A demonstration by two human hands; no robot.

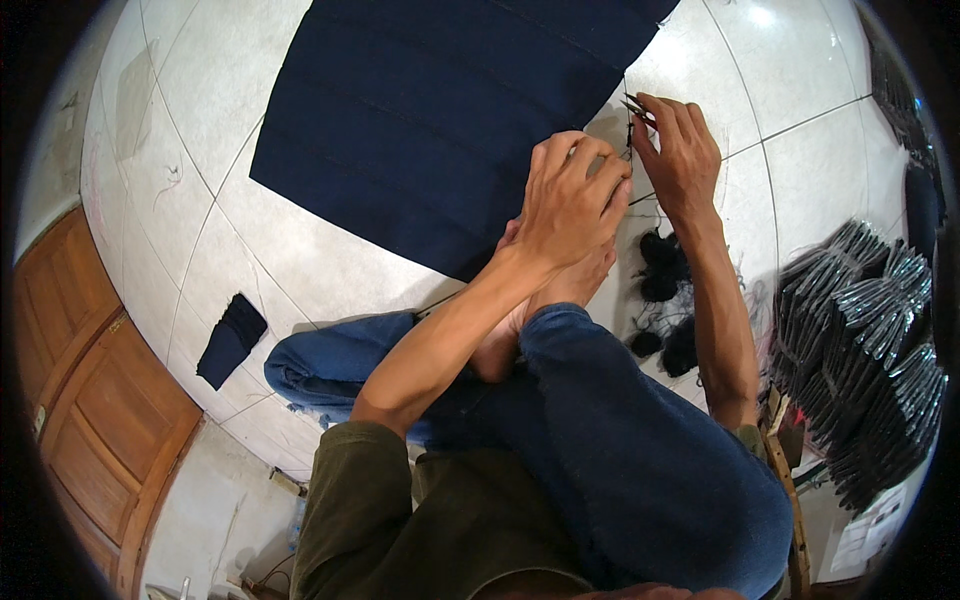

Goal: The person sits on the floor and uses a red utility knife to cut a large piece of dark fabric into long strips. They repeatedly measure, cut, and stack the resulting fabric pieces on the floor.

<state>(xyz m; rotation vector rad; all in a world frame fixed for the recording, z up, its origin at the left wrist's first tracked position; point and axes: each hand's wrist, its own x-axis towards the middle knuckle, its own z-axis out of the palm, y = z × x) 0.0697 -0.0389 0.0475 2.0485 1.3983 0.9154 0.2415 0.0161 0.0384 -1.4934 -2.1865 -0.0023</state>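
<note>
Pale, glossy tiles cover the floor (800, 85) below the fingers (683, 118) and spread well out on either side, ruled by thin dark joints (815, 120). Just beyond the fingers and a little to their right, a bright glare (762, 16) shines off the tiles. Far to their left, I see a brown panelled wooden door (95, 430), with a whitish, marked wall (205, 510) beside it, nearer the person.
</note>
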